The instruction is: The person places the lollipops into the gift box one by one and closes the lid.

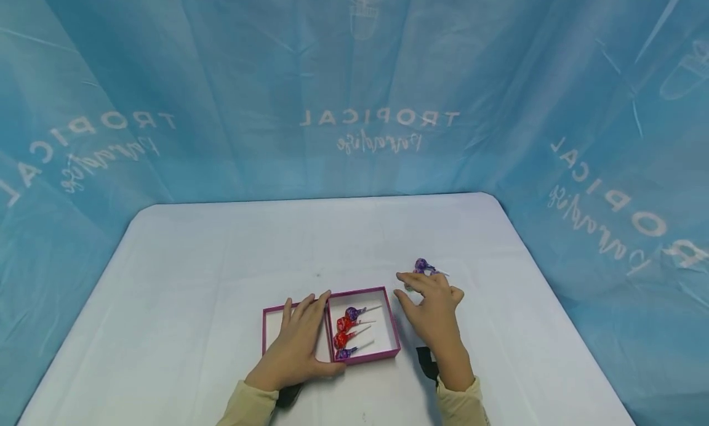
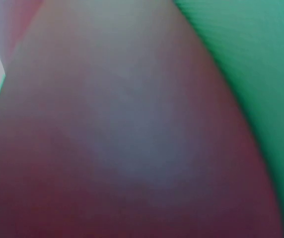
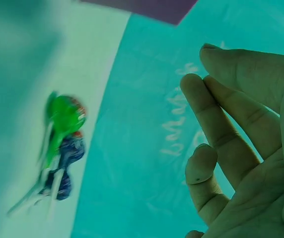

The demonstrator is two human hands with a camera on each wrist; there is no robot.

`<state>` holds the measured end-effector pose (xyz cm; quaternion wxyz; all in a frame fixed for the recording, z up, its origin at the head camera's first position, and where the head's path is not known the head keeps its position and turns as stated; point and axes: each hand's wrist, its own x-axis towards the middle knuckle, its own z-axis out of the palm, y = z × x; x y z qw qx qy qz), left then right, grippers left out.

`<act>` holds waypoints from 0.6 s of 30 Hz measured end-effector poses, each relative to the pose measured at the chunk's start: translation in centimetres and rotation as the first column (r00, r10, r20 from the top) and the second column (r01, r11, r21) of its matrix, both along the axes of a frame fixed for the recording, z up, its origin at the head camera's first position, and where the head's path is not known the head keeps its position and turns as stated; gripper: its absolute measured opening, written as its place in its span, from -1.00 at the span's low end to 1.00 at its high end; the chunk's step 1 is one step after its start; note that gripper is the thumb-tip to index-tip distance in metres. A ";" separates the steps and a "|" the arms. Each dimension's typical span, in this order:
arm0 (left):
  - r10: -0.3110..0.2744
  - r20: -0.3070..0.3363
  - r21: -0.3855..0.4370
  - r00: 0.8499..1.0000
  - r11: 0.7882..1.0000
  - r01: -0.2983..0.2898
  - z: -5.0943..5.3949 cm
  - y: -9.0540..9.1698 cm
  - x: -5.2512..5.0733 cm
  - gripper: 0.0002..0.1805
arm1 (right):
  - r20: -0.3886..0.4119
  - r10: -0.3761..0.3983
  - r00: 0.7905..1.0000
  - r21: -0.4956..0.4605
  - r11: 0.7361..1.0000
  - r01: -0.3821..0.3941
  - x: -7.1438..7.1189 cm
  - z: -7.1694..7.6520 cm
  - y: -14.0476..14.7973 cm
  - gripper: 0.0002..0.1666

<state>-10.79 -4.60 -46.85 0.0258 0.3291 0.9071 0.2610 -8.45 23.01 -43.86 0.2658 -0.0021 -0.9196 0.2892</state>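
An open box with a magenta rim (image 1: 392, 318) lies on the table, its white interior in two halves. Several lollipops, such as a red lollipop (image 1: 343, 339) and a purple lollipop (image 1: 354, 313), lie in the right half, sticks to the right. My left hand (image 1: 296, 346) spans the left half and holds the box, fingertips at the back edge and thumb at the front; it blurs out its wrist view. My right hand (image 1: 434, 309) hovers right of the box, thumb and fingers apart with nothing between them. Beyond it lie a purple lollipop (image 1: 421, 265) and a green lollipop (image 3: 67, 116).
A white-covered table (image 1: 194, 260) stretches around the box. Blue printed cloth (image 1: 354, 75) hangs behind and at both sides. Dark straps (image 1: 426, 363) show at the wrists.
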 end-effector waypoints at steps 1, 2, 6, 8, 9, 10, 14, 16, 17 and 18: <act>-0.002 -0.005 0.006 1.000 1.000 0.002 -0.1 0.0 0.0 0.47 | 0.012 -0.010 1.000 -0.013 1.000 0.010 -0.1 -0.2 0.3 -0.62; -0.003 -0.012 0.011 1.000 1.000 0.003 -0.1 0.0 0.0 0.47 | 0.025 -0.020 0.999 -0.028 0.999 0.021 -0.2 -0.3 0.6 -0.62; -0.005 -0.019 0.019 1.000 1.000 0.006 -0.3 0.0 -0.1 0.48 | 0.091 -0.057 0.994 -0.073 0.995 0.064 -0.5 -0.8 1.3 -0.62; -0.002 -0.012 0.016 1.000 1.000 0.002 -0.3 0.0 -0.1 0.49 | 0.116 -0.077 0.990 -0.074 0.994 0.086 -0.5 -0.8 1.5 -0.61; -0.001 -0.005 0.013 1.000 1.000 0.001 -0.3 0.0 -0.1 0.49 | 0.126 -0.085 0.988 -0.067 0.993 0.094 -0.6 -0.9 1.6 -0.61; 0.000 0.001 0.010 1.000 1.000 0.000 -0.3 0.0 -0.1 0.49 | 0.132 -0.091 0.987 -0.060 0.993 0.099 -0.6 -0.9 1.7 -0.60; 0.002 0.020 -0.009 1.000 1.000 -0.002 -0.4 -0.1 -0.1 0.49 | 0.153 -0.120 0.981 -0.023 0.992 0.125 -0.7 -1.1 1.7 -0.57; 0.002 0.022 -0.015 1.000 1.000 -0.001 -0.3 -0.1 -0.1 0.49 | 0.167 -0.133 0.977 -0.007 0.991 0.136 -0.7 -1.2 1.8 -0.57; 0.001 0.028 -0.016 1.000 1.000 -0.001 -0.3 -0.1 -0.1 0.49 | 0.174 -0.138 0.975 -0.001 0.990 0.141 -0.7 -1.3 1.8 -0.56; 0.003 0.031 -0.020 1.000 1.000 -0.002 -0.3 -0.1 -0.1 0.49 | 0.180 -0.142 0.973 0.002 0.990 0.144 -0.8 -1.4 1.9 -0.56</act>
